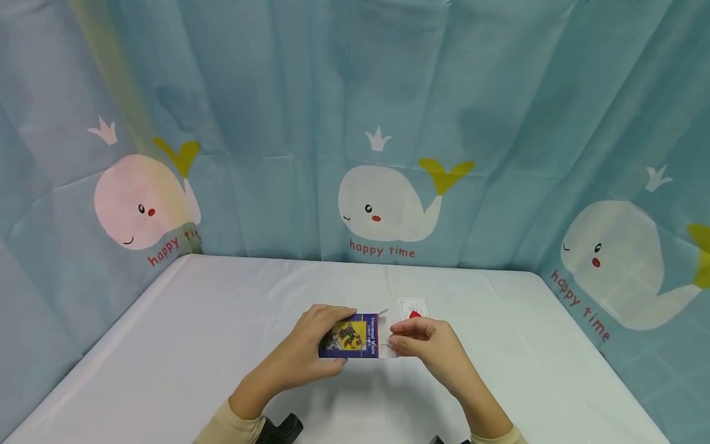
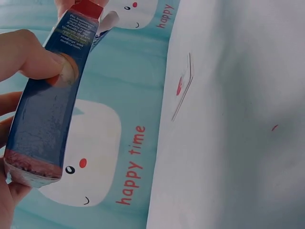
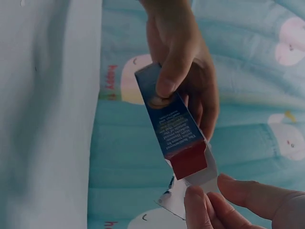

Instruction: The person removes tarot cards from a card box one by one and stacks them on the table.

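A dark blue tarot card box (image 1: 350, 337), with a yellow picture and white title on its face, lies sideways above the white table. My left hand (image 1: 302, 351) grips it at the left end; the thumb (image 2: 47, 64) presses on its narrow side. At the box's right end the white-lined flap (image 3: 209, 179) stands open, with a red tab (image 3: 190, 163) beside it. My right hand (image 1: 432, 345) pinches the flap between thumb and fingertips. Just beyond the right hand, white cards with a red figure (image 1: 412, 308) lie on the table.
The white-covered table (image 1: 255, 290) stretches out on both sides of the hands. Behind it and along both sides hangs a blue curtain (image 1: 266, 203) printed with whales and red lettering. Black wrist gear (image 1: 280, 428) shows at the bottom edge.
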Motion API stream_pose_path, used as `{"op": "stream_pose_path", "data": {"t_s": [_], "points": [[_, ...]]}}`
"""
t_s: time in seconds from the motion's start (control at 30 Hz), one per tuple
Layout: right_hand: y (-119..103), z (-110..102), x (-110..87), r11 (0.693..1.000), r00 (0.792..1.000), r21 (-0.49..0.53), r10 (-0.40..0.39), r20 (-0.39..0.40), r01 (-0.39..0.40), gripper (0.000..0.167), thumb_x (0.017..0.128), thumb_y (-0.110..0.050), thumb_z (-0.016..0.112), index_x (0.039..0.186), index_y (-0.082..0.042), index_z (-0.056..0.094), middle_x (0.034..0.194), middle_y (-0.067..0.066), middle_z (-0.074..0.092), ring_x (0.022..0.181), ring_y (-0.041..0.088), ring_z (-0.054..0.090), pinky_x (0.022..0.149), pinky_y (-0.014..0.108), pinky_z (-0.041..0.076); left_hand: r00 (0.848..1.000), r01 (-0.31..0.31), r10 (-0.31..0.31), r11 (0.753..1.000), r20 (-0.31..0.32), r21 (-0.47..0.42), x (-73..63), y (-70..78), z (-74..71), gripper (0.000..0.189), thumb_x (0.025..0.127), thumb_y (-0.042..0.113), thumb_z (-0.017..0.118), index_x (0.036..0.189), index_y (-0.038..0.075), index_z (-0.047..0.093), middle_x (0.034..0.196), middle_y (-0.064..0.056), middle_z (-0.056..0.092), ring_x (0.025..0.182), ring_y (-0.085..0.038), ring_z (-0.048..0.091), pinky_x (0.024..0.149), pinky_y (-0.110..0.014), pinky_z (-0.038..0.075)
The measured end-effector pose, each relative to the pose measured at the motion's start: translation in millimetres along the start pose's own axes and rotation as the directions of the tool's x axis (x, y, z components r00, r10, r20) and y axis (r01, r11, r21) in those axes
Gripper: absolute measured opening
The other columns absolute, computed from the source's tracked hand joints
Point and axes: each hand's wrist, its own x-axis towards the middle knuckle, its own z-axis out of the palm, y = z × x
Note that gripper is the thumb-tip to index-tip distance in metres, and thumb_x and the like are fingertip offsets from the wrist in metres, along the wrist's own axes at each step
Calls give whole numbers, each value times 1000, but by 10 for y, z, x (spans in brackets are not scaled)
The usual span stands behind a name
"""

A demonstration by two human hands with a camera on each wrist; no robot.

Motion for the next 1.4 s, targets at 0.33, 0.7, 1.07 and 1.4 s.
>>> {"op": "stream_pose_path", "data": {"t_s": [0.33, 0.7, 1.07, 1.4], "points": [[29, 87, 26, 1000, 997, -12, 13, -74, -13, 28, 86, -18, 75, 103, 4, 72, 96, 11, 73, 80, 17, 71, 73, 29, 59, 1000, -30, 30, 999, -8, -11, -10, 42, 43, 76, 74, 18, 83, 142, 25, 51, 137, 8, 57, 123, -13, 46, 98, -44, 42], [118, 215, 52, 999, 987, -37, -7, -162, 1, 20, 82, -10, 78, 96, 2, 71, 85, 9, 68, 72, 15, 62, 63, 23, 55, 999, -41, 42, 998, 5, -50, -19, 60, 76, 77, 74, 17, 83, 142, 26, 50, 137, 9, 57, 122, -13, 45, 97, -42, 42], [70, 218, 40, 1000, 981, -21, -12, -194, 8, 18, 80, -9, 80, 91, 1, 70, 82, 7, 68, 71, 15, 61, 62, 21, 54, 999, -25, 29, 986, 24, -167, -5, 45, 53, 76, 76, 14, 81, 143, 28, 50, 138, 6, 54, 120, -12, 44, 93, -32, 47], [-45, 142, -19, 999, 977, 27, -28, -211, 35, 19, 82, -14, 80, 90, 0, 69, 80, 8, 69, 70, 17, 65, 67, 25, 58, 994, 99, -77, 933, 78, -346, -8, -149, 33, 74, 78, 15, 79, 143, 31, 48, 137, -5, 49, 107, -17, 48, 83, -25, 49]]}}
